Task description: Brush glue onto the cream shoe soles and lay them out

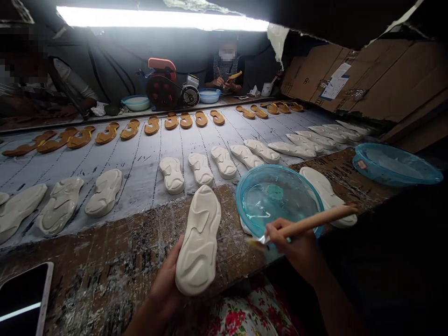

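Observation:
My left hand [167,285] grips a white shoe sole [199,240] from below, tread side up, over the near edge of the worn brown workbench [105,261]. In my right hand [293,247] is a wooden-handled brush [311,223], fingers closed round it. The brush tip rests at the near rim of a blue plastic bowl [276,198] holding clear liquid. A second white sole [327,193] lies just right of that bowl.
Rows of white soles [201,169] and tan soles [171,121] lie on a grey slatted belt [140,158]. Another blue bowl [395,164] stands at right, a phone [24,298] at bottom left. A person across the belt holds a tan sole; cardboard [367,79] at the back right.

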Motion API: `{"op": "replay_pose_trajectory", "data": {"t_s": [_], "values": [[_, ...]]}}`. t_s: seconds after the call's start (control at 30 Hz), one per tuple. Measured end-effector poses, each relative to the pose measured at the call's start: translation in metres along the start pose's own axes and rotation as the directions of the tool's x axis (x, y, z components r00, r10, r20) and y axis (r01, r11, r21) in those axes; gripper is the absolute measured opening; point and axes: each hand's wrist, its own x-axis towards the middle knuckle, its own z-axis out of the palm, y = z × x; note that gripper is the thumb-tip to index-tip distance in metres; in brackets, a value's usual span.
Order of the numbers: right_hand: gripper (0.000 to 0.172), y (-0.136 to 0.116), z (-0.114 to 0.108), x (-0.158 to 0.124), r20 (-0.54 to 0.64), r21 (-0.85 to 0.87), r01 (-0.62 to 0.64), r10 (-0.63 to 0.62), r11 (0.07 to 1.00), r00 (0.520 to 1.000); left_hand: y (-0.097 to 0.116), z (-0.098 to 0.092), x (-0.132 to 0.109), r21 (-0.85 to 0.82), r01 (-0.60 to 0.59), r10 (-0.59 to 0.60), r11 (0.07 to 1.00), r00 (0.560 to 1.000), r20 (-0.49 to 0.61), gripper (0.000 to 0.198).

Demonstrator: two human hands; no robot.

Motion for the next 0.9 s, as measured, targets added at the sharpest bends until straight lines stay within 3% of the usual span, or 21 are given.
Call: {"op": "replay_pose_trajectory", "data": {"t_s": [0.1, 0.23, 0.4, 0.57, 0.67, 0.73, 0.9], "values": [[0.011, -0.028, 0.015, -0.013, 0.043, 0.214, 0.202, -0.216, 0.956, 0.975, 0.005, 0.015, -0.010, 0.042, -0.002, 0.003, 0.999, 1.000, -0.016, 0.035], [0.016, -0.056, 0.035, -0.015, 0.024, 0.494, 0.375, -0.443, 0.785, 0.896, 0.008, 0.028, -0.025, 0.086, 0.053, -0.057, 0.995, 0.997, 0.053, 0.045], [0.016, -0.067, 0.036, -0.002, -0.043, 0.512, 0.404, -0.447, 0.758, 0.894, 0.007, 0.025, -0.038, 0.134, 0.030, -0.041, 0.991, 0.996, 0.083, 0.038], [0.021, -0.068, 0.029, -0.001, -0.061, 0.470, 0.431, -0.459, 0.770, 0.886, 0.007, 0.020, -0.045, 0.254, -0.135, 0.111, 0.958, 0.988, 0.106, 0.031], [0.020, -0.067, 0.028, -0.006, 0.008, 0.484, 0.382, -0.441, 0.787, 0.898, 0.008, 0.023, -0.046, 0.251, -0.141, 0.134, 0.958, 0.990, 0.045, 0.032], [0.019, -0.068, 0.027, -0.008, -0.006, 0.506, 0.378, -0.435, 0.775, 0.900, 0.009, 0.025, -0.047, 0.275, -0.119, 0.121, 0.954, 0.993, 0.008, 0.036], [0.019, -0.073, 0.028, -0.006, -0.044, 0.483, 0.430, -0.470, 0.763, 0.882, 0.010, 0.031, -0.049, 0.514, -0.247, 0.277, 0.821, 0.961, 0.020, 0.046]]}}
